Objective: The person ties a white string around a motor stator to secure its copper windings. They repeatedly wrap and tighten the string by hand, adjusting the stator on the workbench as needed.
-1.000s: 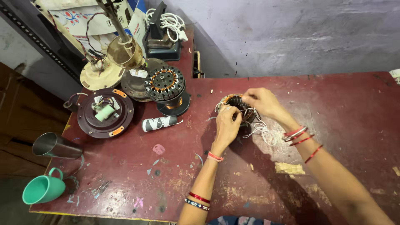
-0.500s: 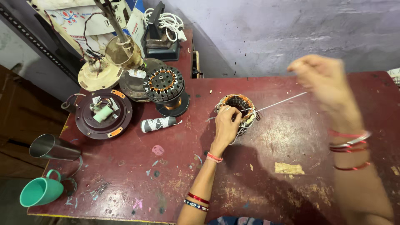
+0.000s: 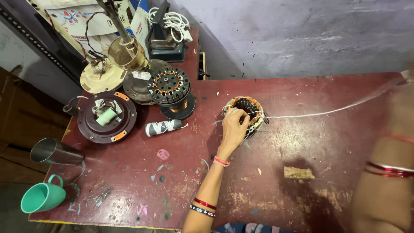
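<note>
The motor coil ring [image 3: 246,110] lies flat on the red table [image 3: 267,181], far of centre, its opening facing up. The left hand [image 3: 234,129] rests on its near-left rim, fingers pressing the windings. A white thread [image 3: 327,113] runs from the ring rightward, slightly far, toward the blurred right arm [image 3: 388,172]; its grip cannot be told.

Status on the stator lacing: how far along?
Done: white thread already wraps part of the stator on the red table. In hand: the left hand presses on the stator's rim, and the thread runs taut toward the right hand, which is blurred at the frame edge; its grip can't be seen. Left: loose loops hang off the near side, so lacing looks unfinished. How many slots remain is hidden.
</note>
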